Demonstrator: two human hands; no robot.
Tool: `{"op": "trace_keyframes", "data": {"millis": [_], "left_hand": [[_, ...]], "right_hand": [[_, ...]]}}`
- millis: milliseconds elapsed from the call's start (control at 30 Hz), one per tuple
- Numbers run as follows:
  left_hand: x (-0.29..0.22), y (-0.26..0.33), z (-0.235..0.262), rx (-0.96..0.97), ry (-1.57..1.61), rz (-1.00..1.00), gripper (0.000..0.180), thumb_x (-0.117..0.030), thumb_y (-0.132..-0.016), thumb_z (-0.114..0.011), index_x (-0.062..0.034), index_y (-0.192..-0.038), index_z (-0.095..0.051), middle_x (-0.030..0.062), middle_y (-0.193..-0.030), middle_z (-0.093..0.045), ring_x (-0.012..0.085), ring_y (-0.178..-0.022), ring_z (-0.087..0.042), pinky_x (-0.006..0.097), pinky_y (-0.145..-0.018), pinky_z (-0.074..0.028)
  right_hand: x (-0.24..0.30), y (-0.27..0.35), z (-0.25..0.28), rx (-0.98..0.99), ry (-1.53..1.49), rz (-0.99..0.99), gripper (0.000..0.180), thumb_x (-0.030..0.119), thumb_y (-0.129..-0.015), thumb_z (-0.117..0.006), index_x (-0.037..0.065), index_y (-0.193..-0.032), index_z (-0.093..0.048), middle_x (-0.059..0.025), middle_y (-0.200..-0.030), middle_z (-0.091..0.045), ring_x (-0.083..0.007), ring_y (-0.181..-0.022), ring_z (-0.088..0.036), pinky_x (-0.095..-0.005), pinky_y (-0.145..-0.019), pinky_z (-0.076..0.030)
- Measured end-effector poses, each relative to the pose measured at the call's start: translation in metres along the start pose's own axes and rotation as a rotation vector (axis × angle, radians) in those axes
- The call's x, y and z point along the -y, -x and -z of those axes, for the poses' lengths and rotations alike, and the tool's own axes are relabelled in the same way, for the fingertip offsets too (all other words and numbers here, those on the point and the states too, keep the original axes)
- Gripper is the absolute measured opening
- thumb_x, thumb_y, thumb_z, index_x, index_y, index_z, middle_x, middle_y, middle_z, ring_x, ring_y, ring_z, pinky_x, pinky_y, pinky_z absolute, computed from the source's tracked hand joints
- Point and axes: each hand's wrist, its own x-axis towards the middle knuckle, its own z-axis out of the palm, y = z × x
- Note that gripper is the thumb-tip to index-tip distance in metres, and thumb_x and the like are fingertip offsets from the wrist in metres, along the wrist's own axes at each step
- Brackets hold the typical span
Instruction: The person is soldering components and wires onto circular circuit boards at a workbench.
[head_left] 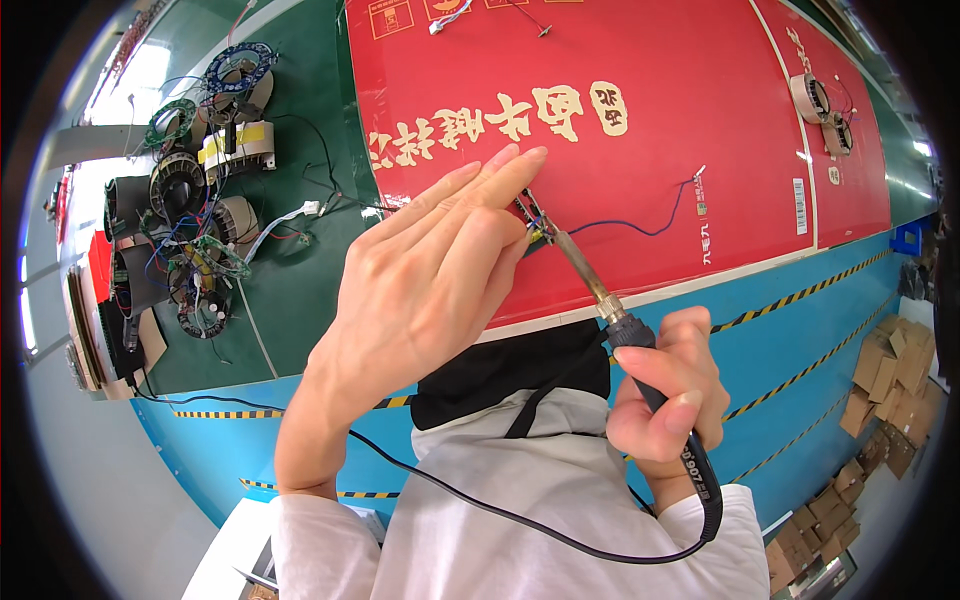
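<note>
My right hand (680,380) is closed round the black handle of a soldering iron (583,272). The metal barrel slants up and left, and its tip reaches a small dark part with wires (525,207) at the fingertips of my left hand. That left hand (415,270) has its fingers together, pinching the part, most of which is hidden behind them. A blue wire (650,234) trails right from there over the red cardboard sheet (700,120). From the handle's end the black cord (500,537) loops left across my lap.
At left on the green tabletop (300,330) lies a pile of motor parts with coils and wires (205,190). A white connector lead (310,208) is beside it. Two round white-rimmed parts (812,98) sit far right. Cardboard boxes (885,370) are on the floor at right.
</note>
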Motion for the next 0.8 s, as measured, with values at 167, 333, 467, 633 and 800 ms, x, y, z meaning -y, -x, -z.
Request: {"op": "trace_keyframes", "data": {"millis": [167, 333, 467, 633, 800], "left_hand": [[0.000, -0.001, -0.002, 0.004, -0.018, 0.002, 0.020, 0.003, -0.078, -0.071, -0.0007, -0.080, -0.052, 0.0157, -0.120, -0.067, 0.0318, -0.104, -0.068, 0.039, -0.088, -0.058], [0.000, -0.001, -0.002, 0.007, -0.014, 0.004, 0.020, 0.004, -0.077, -0.071, -0.0006, -0.080, -0.051, 0.0161, -0.121, -0.066, 0.0329, -0.103, -0.069, 0.039, -0.088, -0.058], [0.000, -0.003, -0.001, 0.018, 0.000, 0.006, 0.021, 0.005, -0.076, -0.069, -0.0008, -0.080, -0.050, 0.0164, -0.122, -0.066, 0.0337, -0.102, -0.069, 0.039, -0.086, -0.058], [0.007, 0.000, 0.002, 0.002, 0.129, 0.118, 0.022, 0.005, -0.078, -0.069, -0.0004, -0.088, -0.050, 0.0168, -0.123, -0.065, 0.0349, -0.095, -0.069, 0.037, -0.080, -0.057], [0.018, -0.001, 0.014, -0.126, -0.080, 0.187, 0.011, 0.002, -0.084, -0.069, -0.0008, -0.091, -0.061, 0.0139, -0.122, -0.065, 0.0273, -0.106, -0.065, 0.036, -0.084, -0.053]], "right_hand": [[-0.001, -0.001, 0.000, 0.001, 0.004, 0.012, 0.026, 0.012, -0.092, -0.046, 0.001, -0.095, -0.069, 0.0005, -0.065, -0.056, -0.0151, -0.053, -0.036, -0.0335, -0.057, -0.035], [-0.003, -0.001, -0.001, -0.019, 0.005, 0.017, 0.026, 0.012, -0.092, -0.046, 0.000, -0.095, -0.069, 0.0001, -0.065, -0.056, -0.0151, -0.052, -0.036, -0.0335, -0.056, -0.034], [-0.004, -0.002, 0.000, -0.027, 0.005, 0.010, 0.027, 0.014, -0.094, -0.046, 0.000, -0.095, -0.070, 0.0005, -0.062, -0.051, -0.0157, -0.052, -0.036, -0.0333, -0.056, -0.034], [0.005, -0.003, 0.006, 0.033, 0.043, -0.162, 0.038, 0.024, -0.101, -0.031, 0.000, -0.093, -0.059, -0.0140, -0.072, -0.051, -0.0240, -0.066, -0.042, -0.0357, -0.062, -0.040], [-0.011, -0.002, -0.011, -0.212, -0.044, -0.051, 0.036, 0.025, -0.105, -0.036, -0.002, -0.106, -0.061, -0.0055, -0.070, -0.054, -0.0141, -0.057, -0.043, -0.0240, -0.048, -0.036]]}}
